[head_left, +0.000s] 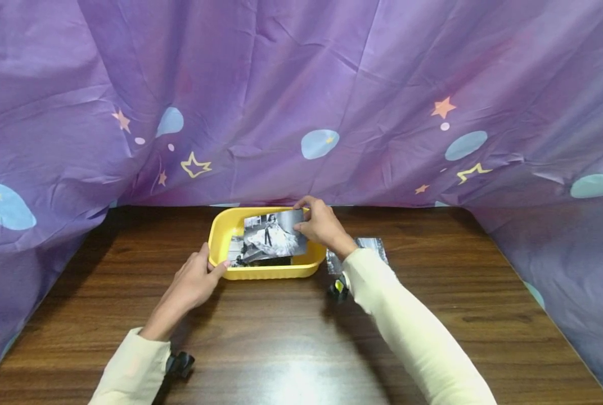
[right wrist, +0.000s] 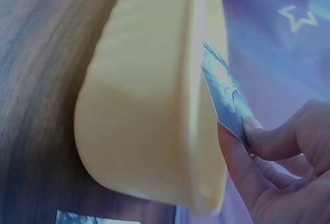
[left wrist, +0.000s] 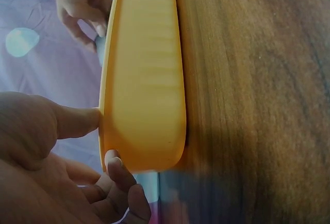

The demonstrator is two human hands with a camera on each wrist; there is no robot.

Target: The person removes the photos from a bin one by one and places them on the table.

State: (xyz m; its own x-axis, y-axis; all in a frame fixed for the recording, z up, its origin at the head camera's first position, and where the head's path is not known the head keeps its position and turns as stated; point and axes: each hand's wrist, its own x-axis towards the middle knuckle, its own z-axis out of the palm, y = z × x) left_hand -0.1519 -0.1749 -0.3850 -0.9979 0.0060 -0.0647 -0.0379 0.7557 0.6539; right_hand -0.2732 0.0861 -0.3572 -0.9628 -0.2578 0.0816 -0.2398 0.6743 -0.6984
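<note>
A black-and-white photo (head_left: 273, 236) showing a figure in a wide gown is pinched at its right edge by my right hand (head_left: 323, 225). It sits tilted within the yellow plastic basin (head_left: 266, 273), over at least one other dark picture (head_left: 235, 250) lying inside. In the right wrist view, thumb and fingers clasp the photo's (right wrist: 227, 92) corner above the rim. My left hand (head_left: 196, 278) grips the basin's left end, its thumb at the rim. The left wrist view has that hand (left wrist: 56, 157) against the basin's outer wall (left wrist: 144, 74).
Right of the basin, partly behind my right forearm, lies a shiny silvery packet or print (head_left: 374, 247). The brown wooden table (head_left: 281, 326) ends at a purple curtain (head_left: 261, 112) with stars. Both wrists carry small black devices.
</note>
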